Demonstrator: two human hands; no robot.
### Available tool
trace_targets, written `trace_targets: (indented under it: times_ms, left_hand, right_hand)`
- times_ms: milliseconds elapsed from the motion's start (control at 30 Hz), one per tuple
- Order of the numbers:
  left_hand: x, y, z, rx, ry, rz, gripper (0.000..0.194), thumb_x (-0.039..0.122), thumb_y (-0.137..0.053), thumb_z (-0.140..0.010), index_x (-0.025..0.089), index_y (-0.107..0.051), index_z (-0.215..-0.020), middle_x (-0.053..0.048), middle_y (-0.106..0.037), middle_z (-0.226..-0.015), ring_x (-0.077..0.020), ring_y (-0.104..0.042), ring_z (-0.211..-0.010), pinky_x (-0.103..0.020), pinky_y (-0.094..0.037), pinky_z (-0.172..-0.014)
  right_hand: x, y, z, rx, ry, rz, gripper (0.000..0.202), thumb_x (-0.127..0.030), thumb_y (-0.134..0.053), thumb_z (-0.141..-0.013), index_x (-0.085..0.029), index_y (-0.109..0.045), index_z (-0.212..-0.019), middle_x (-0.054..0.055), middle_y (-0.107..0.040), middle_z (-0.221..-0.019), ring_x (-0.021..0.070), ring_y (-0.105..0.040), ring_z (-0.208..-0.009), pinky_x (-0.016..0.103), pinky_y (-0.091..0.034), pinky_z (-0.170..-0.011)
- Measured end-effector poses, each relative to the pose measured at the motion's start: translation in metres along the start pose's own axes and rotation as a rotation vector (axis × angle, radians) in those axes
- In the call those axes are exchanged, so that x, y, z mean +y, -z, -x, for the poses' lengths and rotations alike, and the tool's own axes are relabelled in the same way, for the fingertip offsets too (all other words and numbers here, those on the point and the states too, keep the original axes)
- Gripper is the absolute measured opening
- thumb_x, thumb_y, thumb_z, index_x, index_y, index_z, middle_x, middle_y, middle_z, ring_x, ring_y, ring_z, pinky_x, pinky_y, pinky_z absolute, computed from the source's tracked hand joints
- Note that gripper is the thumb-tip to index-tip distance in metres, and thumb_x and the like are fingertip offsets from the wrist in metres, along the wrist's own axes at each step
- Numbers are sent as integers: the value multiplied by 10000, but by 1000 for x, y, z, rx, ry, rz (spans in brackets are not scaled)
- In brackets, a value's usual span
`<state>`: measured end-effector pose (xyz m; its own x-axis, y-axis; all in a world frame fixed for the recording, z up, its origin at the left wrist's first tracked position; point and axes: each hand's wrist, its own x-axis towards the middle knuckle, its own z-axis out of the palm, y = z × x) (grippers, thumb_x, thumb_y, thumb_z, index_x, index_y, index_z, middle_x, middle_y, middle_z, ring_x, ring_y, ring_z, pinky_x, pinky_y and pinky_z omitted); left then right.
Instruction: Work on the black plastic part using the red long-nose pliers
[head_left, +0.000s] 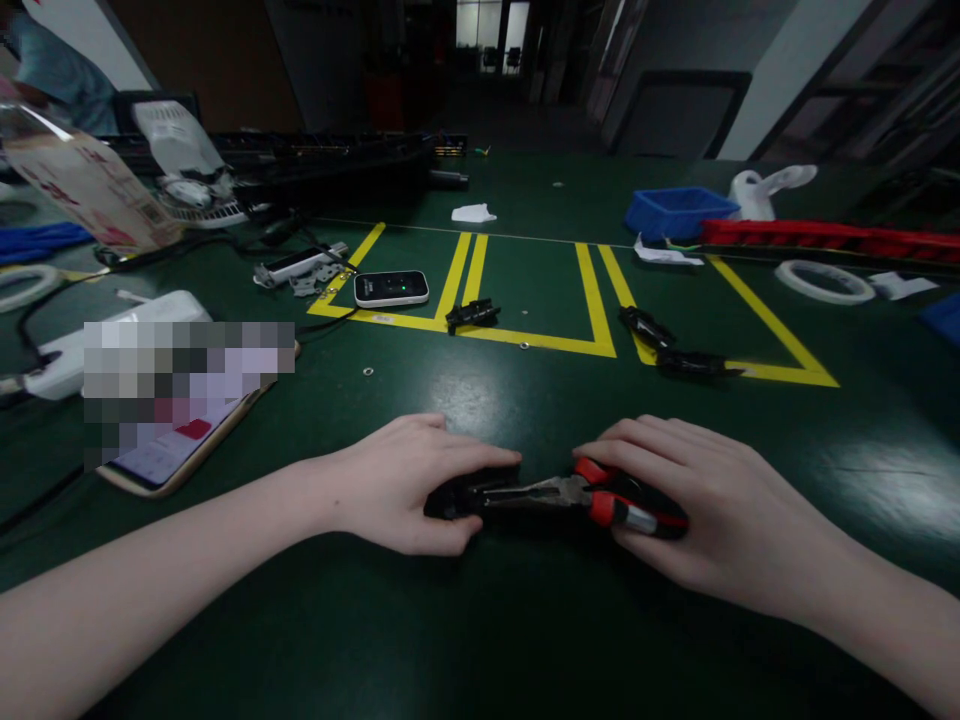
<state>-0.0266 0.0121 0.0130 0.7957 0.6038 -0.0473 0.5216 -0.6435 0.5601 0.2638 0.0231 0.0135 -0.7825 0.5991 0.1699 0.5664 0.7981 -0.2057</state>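
Note:
Near the front middle of the green table (322, 600), my left hand (427, 485) grips a small black part (448, 498) between thumb and fingers. Red-and-black pliers (600, 492) are held in my right hand (675, 490), fingers wrapped round the handles. The pliers' metal jaws point left and meet the black part at my left fingers. Whether the jaws are closed on it is hard to see. Beyond my hands, one black part (472, 314) lies on the yellow tape, and two more (646, 327) lie further right.
A phone (187, 430) and a white device (127, 335) with cables are at left. A small box with a green light (391, 288) sits behind. Farther back are a blue bin (675, 212), red strips (810, 240) and a tape roll (825, 281). A person's sleeve (56, 75) shows back left.

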Motion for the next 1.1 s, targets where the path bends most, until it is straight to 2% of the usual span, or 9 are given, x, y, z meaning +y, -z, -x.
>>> trace_targets:
  times_ms: [167, 367, 600, 667, 733, 833, 1000, 1100]
  left_hand:
    - [-2, -1, -1, -8, 17, -27, 658, 354, -662, -874, 183, -422, -1463, -41, -701, -1232, -164, -624, -803, -314, -431, -794]
    - [4, -1, -5, -46, 35, -111, 721, 438, -674, -862, 169, -402, -1474, -20, -734, -994, -169, -616, -698, -337, -439, -793]
    - [-1, -10, -5, 32, 77, -46, 710, 646, -724, -735, 179, -535, -1235, 6, -710, -856, -181, -614, -658, -356, -437, -759]
    - [-2, -12, -4, 75, 84, -16, 728, 675, -733, -696, 178, -533, -1188, -10, -699, -896, -191, -619, -688, -360, -445, -754]
    - [-1, -13, -4, 118, 99, -10, 718, 655, -748, -683, 167, -524, -1160, -44, -678, -977, -211, -626, -749, -371, -463, -758]
    - [1, -13, -4, 153, 131, 68, 647, 513, -773, -712, 163, -494, -1178, -68, -647, -1043, -234, -638, -837, -377, -495, -765]
    - [2, -12, -2, 178, 222, 506, 622, 244, -704, -787, 213, -380, -1318, -51, -638, -1054, -214, -664, -875, -311, -539, -698]
    - [4, -10, -3, 149, 237, 618, 674, 184, -669, -797, 262, -359, -1391, -42, -631, -1063, -197, -657, -836, -283, -538, -652]
  right_hand:
    - [4, 3, 3, 27, 24, 24, 380, -242, -626, -795, -231, -606, -1174, 71, -700, -1023, 245, -687, -880, 411, -594, -692]
    - [6, 5, 5, 49, 34, 62, 362, -250, -636, -802, -221, -612, -1161, 83, -707, -1021, 251, -704, -875, 414, -606, -692]
    - [6, 1, 11, 80, -26, -28, 387, -271, -685, -788, -241, -630, -1169, 69, -709, -1026, 251, -701, -873, 392, -602, -688]
    - [3, -3, 12, 115, -57, -83, 386, -304, -704, -795, -234, -634, -1168, 69, -708, -1034, 248, -701, -872, 379, -599, -689]
    - [-1, -8, 14, 168, -80, -125, 379, -352, -704, -820, -222, -629, -1169, 71, -709, -1039, 246, -703, -879, 370, -598, -698]
    - [-8, -18, 18, 248, -108, -174, 418, -440, -697, -842, -238, -617, -1199, 70, -707, -1045, 247, -704, -886, 370, -597, -705]
    - [-17, -30, 29, 334, -224, -230, 437, -499, -633, -890, -264, -589, -1255, 75, -682, -1105, 248, -691, -931, 388, -601, -747]
    - [-17, -33, 33, 336, -265, -248, 442, -512, -621, -896, -274, -580, -1266, 69, -676, -1122, 243, -686, -951, 389, -598, -771]
